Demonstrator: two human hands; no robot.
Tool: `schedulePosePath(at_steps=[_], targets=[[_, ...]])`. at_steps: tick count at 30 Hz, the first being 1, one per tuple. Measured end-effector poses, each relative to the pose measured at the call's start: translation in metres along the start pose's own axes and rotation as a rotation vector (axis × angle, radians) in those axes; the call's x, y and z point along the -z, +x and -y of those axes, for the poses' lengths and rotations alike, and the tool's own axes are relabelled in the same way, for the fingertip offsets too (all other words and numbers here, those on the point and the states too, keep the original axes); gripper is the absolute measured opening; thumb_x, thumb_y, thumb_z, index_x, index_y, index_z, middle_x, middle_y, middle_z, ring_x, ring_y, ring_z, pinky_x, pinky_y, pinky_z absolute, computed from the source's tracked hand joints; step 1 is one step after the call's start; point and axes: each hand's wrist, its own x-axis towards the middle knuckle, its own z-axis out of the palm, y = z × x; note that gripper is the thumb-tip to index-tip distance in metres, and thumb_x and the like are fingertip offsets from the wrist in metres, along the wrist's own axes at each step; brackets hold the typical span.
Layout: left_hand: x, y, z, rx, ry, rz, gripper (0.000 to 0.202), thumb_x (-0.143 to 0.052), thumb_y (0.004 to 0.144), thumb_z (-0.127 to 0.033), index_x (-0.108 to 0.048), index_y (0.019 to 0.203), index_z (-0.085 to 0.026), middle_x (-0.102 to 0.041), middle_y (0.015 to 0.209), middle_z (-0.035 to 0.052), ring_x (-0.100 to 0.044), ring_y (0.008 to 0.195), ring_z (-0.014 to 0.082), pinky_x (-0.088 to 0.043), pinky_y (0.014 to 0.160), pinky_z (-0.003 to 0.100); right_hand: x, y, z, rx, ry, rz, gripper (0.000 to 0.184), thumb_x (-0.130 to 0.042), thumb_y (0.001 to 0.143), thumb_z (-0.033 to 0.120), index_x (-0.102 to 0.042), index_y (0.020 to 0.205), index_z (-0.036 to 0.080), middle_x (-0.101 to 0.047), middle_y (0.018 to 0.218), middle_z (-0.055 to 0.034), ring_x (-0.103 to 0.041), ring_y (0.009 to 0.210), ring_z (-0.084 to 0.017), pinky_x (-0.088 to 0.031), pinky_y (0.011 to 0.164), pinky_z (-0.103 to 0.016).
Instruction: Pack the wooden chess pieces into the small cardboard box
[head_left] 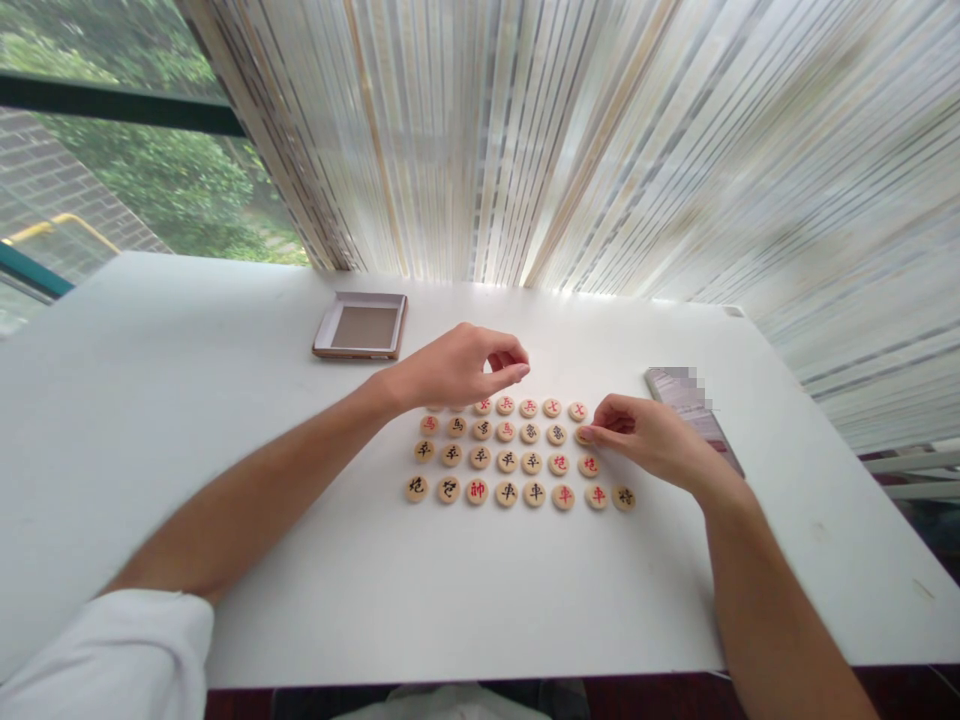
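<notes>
Round wooden xiangqi pieces with red or black characters lie in four rows on the white table (300, 560). My right hand (645, 430) pinches a xiangqi piece (582, 435) at the right end of the second row from the back; its fingertips partly cover the character. Over the back row hovers my left hand (480, 365), thumb and fingertips drawn together with no piece visible between them. It hides part of that row's left end. In the front row, a red-marked piece (477, 491) and a black-marked piece (624, 497) lie face up.
An open shallow box (366, 328) stands at the back left. Behind my right hand lies a flat reflective object (686, 400), partly blurred out. A striped string curtain (480, 150) hangs along the table's back edge, beside a window at the left.
</notes>
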Motion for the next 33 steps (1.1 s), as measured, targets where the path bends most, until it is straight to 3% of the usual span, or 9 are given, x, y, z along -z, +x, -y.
schedulePosePath(at_steps=[33], targets=[[-0.0012,0.0002,-0.0003,0.015,0.006,0.024,0.018,-0.062,0.095,-0.029,-0.075,0.101,-0.018,-0.078,0.088,0.0029,-0.070,0.077,0.0147,-0.054,0.073,0.027,0.0023,-0.0013,-0.0007,0.036,-0.035,-0.007,0.034,-0.070,0.082,0.058,-0.066,0.076,0.025,-0.073,0.074,-0.0014,-0.065,0.070,-0.021,-0.047,0.061,-0.032]])
